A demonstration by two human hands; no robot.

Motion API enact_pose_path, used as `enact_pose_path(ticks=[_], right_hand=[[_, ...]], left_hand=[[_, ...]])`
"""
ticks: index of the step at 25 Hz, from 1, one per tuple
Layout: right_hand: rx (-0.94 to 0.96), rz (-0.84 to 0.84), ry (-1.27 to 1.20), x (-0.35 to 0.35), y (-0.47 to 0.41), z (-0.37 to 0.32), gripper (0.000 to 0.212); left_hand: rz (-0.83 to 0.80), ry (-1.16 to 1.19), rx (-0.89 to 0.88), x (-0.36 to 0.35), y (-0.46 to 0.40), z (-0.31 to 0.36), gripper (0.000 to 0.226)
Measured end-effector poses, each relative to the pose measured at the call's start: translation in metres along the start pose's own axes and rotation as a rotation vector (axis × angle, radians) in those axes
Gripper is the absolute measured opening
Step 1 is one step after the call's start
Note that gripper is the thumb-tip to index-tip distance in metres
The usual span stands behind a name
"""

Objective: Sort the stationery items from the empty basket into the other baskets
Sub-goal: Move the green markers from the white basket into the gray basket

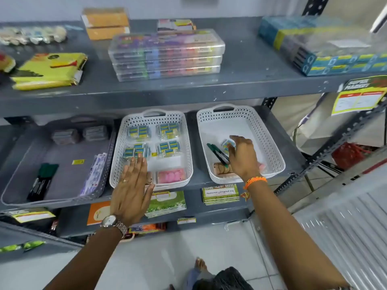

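Three baskets stand on the middle shelf. The right white basket (272,143) holds two green markers (217,154), a blue eraser packet (226,144) and a brown packet (222,168). My right hand (243,158) reaches into it, fingers apart over the eraser packet and markers, gripping nothing that I can see. The middle white basket (119,155) holds several blue eraser packets (139,131) and a pink packet (171,176). My left hand (132,191) lies flat and open over its front edge. The grey basket (52,197) at left holds dark markers (43,181) and a white packet (94,174).
The grey upper shelf (240,80) juts out above the baskets, bearing clear pen cases (165,57), yellow packs (50,70) and blue boxes (320,49). Green card packs (221,194) lie on the shelf in front of the right basket. White floor tiles lie below.
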State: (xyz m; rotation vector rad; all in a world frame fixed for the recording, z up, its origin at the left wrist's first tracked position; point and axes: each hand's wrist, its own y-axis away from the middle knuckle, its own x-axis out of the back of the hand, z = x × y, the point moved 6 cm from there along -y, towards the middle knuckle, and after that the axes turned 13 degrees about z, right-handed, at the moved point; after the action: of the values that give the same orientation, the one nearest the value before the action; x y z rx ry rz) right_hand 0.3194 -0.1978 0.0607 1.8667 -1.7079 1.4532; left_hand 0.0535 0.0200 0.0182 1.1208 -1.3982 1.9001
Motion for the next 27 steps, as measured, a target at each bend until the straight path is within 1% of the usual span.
enact_pose_path(ticks=[2,4,6,8,12,14,16,17,18,20,21,22,23,25,27], right_hand=[[0.012,-0.144,0.094,-0.023,-0.011,0.005,0.031],[-0.042,-0.274,0.185,-0.039,-0.017,0.013,0.025],[-0.053,-0.375,0.254,-0.051,-0.017,0.016,0.026],[-0.09,-0.448,0.275,-0.06,-0.019,0.02,0.027],[-0.155,-0.543,0.263,-0.076,-0.014,0.026,0.031],[-0.163,-0.492,0.244,-0.076,-0.016,0.029,0.029],[-0.202,-0.391,0.157,-0.07,-0.02,0.03,0.022],[-0.245,-0.318,0.077,-0.065,-0.021,0.029,0.02],[-0.307,-0.247,-0.028,-0.059,-0.02,0.028,0.018],[-0.52,-0.156,-0.341,-0.049,-0.014,0.022,0.017],[-0.605,-0.146,-0.491,-0.046,-0.011,0.016,0.015],[-0.645,-0.158,-0.605,-0.043,-0.007,0.007,0.013],[-0.657,-0.181,-0.686,-0.04,-0.003,-0.003,0.016],[-0.659,-0.219,-0.792,-0.036,0.005,-0.022,0.024],[-0.669,-0.226,-0.818,-0.036,0.011,-0.035,0.02]], left_hand=[[-0.011,0.007,0.045,-0.006,0.001,-0.003,0.07],[-0.03,0.017,0.085,-0.013,0.01,-0.007,0.067],[-0.036,0.046,0.112,-0.018,0.015,-0.01,0.061],[-0.008,0.052,0.105,-0.019,0.019,-0.012,0.054],[0.102,0.053,0.056,-0.016,0.025,-0.015,0.039],[0.13,0.049,0.045,-0.012,0.023,-0.019,0.032],[0.133,0.047,0.042,-0.008,0.022,-0.024,0.033],[0.122,0.047,0.042,-0.007,0.023,-0.027,0.039],[0.117,0.052,0.039,-0.005,0.023,-0.029,0.046],[0.117,0.077,0.022,-0.001,0.022,-0.033,0.056],[0.124,0.084,0.009,0.0,0.021,-0.035,0.058],[0.138,0.088,-0.007,0.002,0.021,-0.036,0.058],[0.154,0.092,-0.023,0.004,0.021,-0.037,0.058],[0.181,0.108,-0.045,0.005,0.023,-0.04,0.055],[0.191,0.12,-0.065,0.005,0.025,-0.047,0.048]])
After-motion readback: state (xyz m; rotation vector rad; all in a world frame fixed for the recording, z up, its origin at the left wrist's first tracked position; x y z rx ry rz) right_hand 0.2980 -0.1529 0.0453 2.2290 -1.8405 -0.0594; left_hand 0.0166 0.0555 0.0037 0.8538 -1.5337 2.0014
